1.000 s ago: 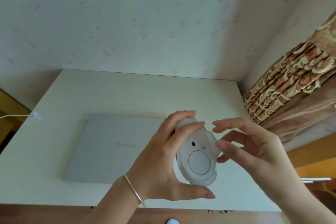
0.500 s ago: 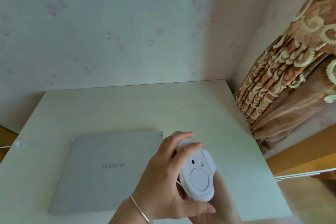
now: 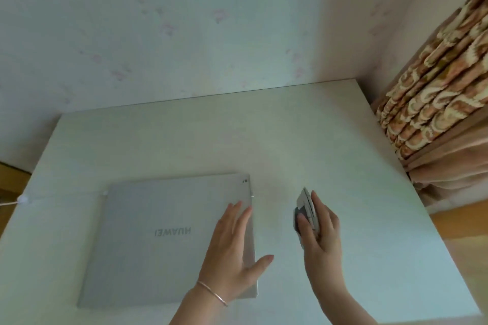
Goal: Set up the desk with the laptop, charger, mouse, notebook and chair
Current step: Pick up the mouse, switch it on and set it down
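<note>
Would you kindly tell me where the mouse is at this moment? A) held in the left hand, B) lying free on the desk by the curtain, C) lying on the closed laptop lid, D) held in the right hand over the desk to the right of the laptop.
D: the right hand grips the mouse over the desk beside the closed laptop; the left hand is open over the lid.

Mouse [image 3: 306,208] right of laptop [image 3: 169,235]

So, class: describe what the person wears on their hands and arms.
Both forearms are bare, with no sleeves in view. The left hand has a thin metallic bangle at the wrist. The right hand shows no jewellery or gloves.
</note>
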